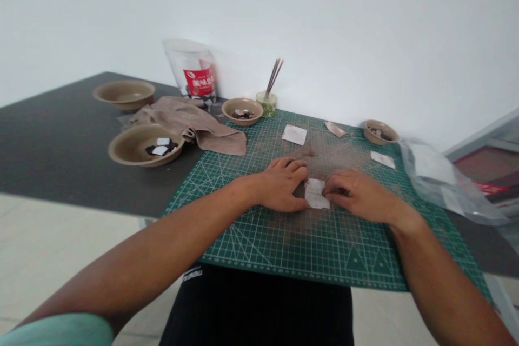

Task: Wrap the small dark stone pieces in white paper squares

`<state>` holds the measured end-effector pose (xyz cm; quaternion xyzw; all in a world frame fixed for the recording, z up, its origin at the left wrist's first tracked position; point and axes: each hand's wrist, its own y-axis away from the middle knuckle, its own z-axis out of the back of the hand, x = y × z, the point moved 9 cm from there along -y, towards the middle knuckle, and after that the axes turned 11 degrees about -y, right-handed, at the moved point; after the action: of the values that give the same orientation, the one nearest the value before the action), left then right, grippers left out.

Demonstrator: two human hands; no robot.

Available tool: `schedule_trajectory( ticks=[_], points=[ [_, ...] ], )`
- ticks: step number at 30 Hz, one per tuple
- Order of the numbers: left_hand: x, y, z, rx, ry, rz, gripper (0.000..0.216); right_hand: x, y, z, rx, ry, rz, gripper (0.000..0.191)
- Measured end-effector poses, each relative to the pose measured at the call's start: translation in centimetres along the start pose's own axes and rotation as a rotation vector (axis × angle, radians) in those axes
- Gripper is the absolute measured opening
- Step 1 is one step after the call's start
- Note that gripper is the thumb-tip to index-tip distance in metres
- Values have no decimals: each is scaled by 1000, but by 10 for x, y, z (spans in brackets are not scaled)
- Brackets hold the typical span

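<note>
— What do your hands have on the green cutting mat (pixel 284 248)?

— Your left hand (pixel 284 184) and right hand (pixel 359 194) meet over a small white packet (pixel 316 194) lying flat near the middle of the mat. Your left fingertips (pixel 302 173) curl down on the packet's 9 o'clock edge; your right fingertips (pixel 330 190) pinch narrowly at its 3 o'clock edge. Both hands press or pinch the packet rather than lift it. Brown dust darkens the mat around it.

— And around the packet?

— At 12 o'clock from it lies a white square sachet (pixel 294 134). Toward 1 o'clock sit a torn pinkish wrapper (pixel 335 128) and, beyond, a small tan bowl (pixel 380 132) at the mat's far corner. At 2 o'clock lies another white sachet (pixel 383 159). A crumpled clear plastic bag (pixel 441 184) rests at 3 o'clock, off the mat's edge.

— The far left side?

— At 11 o'clock a small tan dish (pixel 242 111) holds dark pieces, just beside a glass jar (pixel 267 104) with thin sticks (pixel 274 75) standing in it. A beige cloth (pixel 194 121) lies at 10 o'clock, partly over the mat's corner, touching a large tan bowl (pixel 144 146) that holds dark and white scraps. Another large bowl (pixel 124 94) sits farther back on the dark table (pixel 60 140), and a clear pouch with a red label (pixel 192 70) stands against the wall.
</note>
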<state>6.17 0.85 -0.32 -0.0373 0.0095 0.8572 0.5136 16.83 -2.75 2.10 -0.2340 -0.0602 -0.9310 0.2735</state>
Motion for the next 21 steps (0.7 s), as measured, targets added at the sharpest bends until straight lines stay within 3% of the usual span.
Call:
schedule_trajectory(
  ticks=[4,8,11,15,21],
  points=[
    [-2,0,2,-13,-14,-5,54,20,-5,-14,10,-24,78,9],
    [-1,-1,2,10,-24,13,55,1,-11,-1,-137,65,-11,10],
    [-1,-1,1,8,-16,12,56,-3,-5,2,-91,54,0,11],
    [-2,-1,2,-8,-20,-11,55,16,-2,-14,21,-43,98,10],
    [0,-1,1,6,-10,14,55,2,-11,-3,-96,39,21,12]
  ],
)
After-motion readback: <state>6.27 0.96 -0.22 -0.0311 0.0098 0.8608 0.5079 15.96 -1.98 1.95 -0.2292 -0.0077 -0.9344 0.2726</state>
